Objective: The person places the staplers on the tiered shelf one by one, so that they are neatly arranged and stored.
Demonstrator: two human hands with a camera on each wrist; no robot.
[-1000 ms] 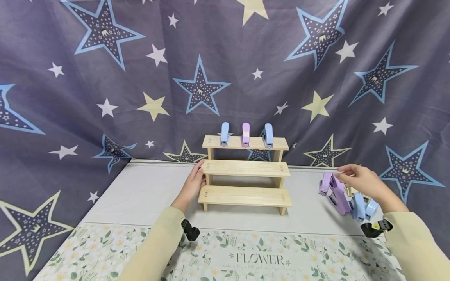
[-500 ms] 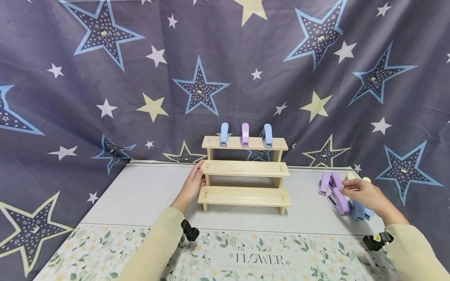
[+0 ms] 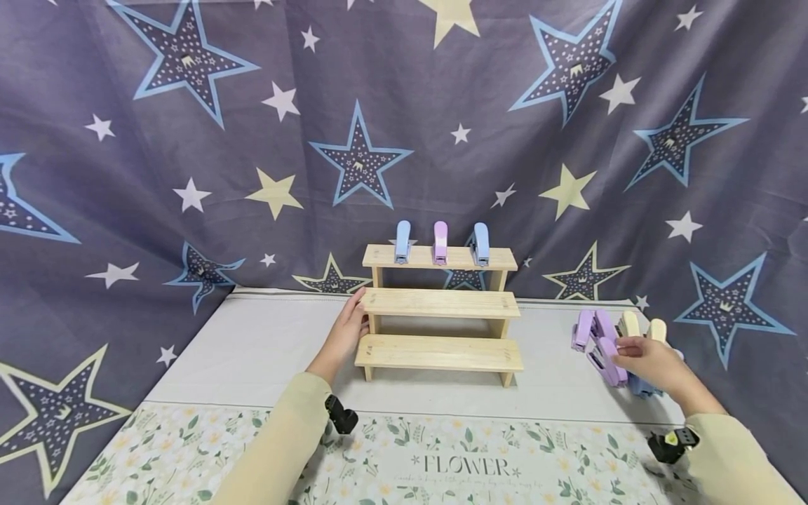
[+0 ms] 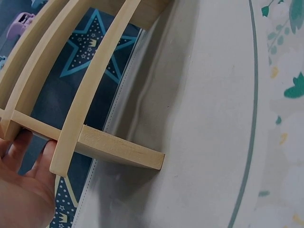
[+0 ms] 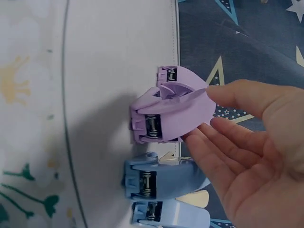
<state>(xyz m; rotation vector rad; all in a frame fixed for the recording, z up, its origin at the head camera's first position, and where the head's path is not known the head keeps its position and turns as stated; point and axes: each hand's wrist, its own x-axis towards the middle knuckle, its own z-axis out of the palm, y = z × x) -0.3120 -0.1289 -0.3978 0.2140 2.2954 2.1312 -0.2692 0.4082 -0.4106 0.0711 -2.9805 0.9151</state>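
My left hand grips the left side of a three-step wooden stand, its fingers behind the side upright in the left wrist view. On the stand's top step are a light blue stapler, a purple stapler and another light blue stapler, side by side. To the right of the stand, my right hand pinches the handle end of a purple stapler, thumb on one side and fingers on the other. That stapler's front end stays among the grouped staplers, and the hand hides part of the blue ones.
Around the right hand stand more staplers: purple ones, cream ones and blue ones. The stand's middle step is bare. A starry curtain hangs behind the table; a floral cloth covers its front.
My right hand has come down and in from above the staplers, and its thumb and fingers are now at the front purple stapler. The left hand and stand look unchanged.
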